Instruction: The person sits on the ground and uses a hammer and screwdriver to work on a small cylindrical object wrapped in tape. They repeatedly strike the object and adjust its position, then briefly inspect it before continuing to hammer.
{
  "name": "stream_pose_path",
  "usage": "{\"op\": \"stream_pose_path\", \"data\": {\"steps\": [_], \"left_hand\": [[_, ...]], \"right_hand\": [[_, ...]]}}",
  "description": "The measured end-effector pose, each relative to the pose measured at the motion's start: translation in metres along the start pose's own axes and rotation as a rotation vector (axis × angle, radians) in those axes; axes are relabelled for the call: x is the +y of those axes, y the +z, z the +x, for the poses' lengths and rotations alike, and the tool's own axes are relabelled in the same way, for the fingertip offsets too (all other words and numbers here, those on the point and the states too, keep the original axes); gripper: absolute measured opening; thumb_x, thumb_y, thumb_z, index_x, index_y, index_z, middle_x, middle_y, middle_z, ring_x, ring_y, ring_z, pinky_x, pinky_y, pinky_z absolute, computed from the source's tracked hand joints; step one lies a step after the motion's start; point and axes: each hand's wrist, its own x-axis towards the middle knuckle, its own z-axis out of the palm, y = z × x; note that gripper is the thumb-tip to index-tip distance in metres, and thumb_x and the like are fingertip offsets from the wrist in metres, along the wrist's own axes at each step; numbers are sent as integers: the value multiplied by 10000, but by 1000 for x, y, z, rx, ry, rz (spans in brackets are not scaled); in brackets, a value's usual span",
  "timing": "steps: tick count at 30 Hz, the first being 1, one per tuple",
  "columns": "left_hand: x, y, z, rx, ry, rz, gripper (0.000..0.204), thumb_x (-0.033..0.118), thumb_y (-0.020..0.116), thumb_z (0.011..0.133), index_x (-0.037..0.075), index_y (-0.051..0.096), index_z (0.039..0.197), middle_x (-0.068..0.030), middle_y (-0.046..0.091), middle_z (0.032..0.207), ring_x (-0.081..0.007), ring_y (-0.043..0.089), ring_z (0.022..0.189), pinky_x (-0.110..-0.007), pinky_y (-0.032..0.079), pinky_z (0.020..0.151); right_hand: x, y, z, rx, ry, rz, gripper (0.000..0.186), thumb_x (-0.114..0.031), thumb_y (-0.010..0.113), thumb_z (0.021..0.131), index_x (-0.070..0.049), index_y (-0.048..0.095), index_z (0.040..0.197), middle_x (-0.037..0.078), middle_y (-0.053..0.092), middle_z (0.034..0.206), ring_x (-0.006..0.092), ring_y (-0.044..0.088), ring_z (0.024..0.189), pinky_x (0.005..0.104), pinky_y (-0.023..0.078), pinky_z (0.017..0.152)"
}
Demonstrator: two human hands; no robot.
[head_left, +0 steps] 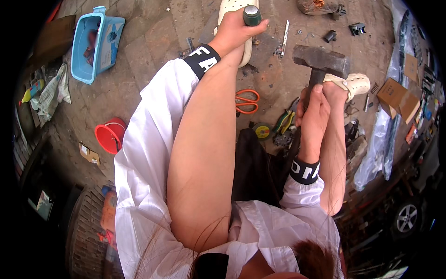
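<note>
My left hand (230, 33) is closed round an upright, dark green tool handle (252, 17) with a round metal cap; its lower part is hidden by my hand. Beneath that hand is my left shoe (223, 9), a cream clog. My right hand (313, 114) grips a hammer (320, 60) by its dark shaft, close below the heavy steel head. The head is raised above the ground near my right clog (357, 86), to the right of the green handle and apart from it.
Between my legs lie orange-handled scissors (247, 101), pliers (283, 122) and a round disc (261, 130). Black parts (357, 29) are scattered ahead. Left are a blue basket (95, 46) and red bucket (110, 136); right, a cardboard box (398, 98) and plastic sheeting (371, 162).
</note>
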Motion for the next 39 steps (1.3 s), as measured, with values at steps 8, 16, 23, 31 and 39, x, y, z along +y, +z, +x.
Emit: {"op": "stream_pose_path", "data": {"steps": [8, 16, 23, 31, 39], "left_hand": [[-1, 1, 1, 8, 111, 62, 340, 357, 743, 782, 34, 647, 822, -82, 657, 684, -175, 627, 631, -305, 505, 630], [-3, 5, 6, -15, 135, 70, 322, 364, 735, 782, 61, 656, 857, -91, 664, 708, -211, 636, 643, -315, 506, 637], [16, 14, 11, -108, 134, 181, 281, 379, 701, 782, 159, 671, 955, -89, 662, 728, -267, 636, 668, -342, 503, 641], [18, 17, 11, -163, 217, 230, 228, 316, 707, 781, 134, 631, 896, -86, 632, 682, -288, 606, 642, -368, 484, 599], [24, 7, 8, -718, 380, 397, 185, 248, 700, 711, 128, 631, 834, -83, 660, 760, -317, 634, 737, -406, 504, 650]], "right_hand": [[5, 0, 1, 4, 14, 25, 472, -434, 410, 998, -35, 507, 765, -21, 418, 516, 52, 368, 399, 215, 279, 370], [5, -1, 1, 25, 2, 4, 471, -425, 403, 1003, -37, 507, 757, -21, 418, 501, 51, 365, 394, 216, 271, 369], [-17, -3, -1, 44, -94, 9, 486, -432, 367, 1010, -32, 517, 779, -6, 427, 510, 56, 372, 400, 211, 266, 367], [-110, -15, -25, 257, -772, 200, 716, -685, 349, 907, 10, 489, 805, 14, 394, 524, 91, 341, 398, 255, 349, 412], [5, 13, 33, 120, -415, -843, 437, -352, 615, 887, 63, 568, 760, 226, 584, 619, 362, 613, 591, 429, 462, 566]]}}
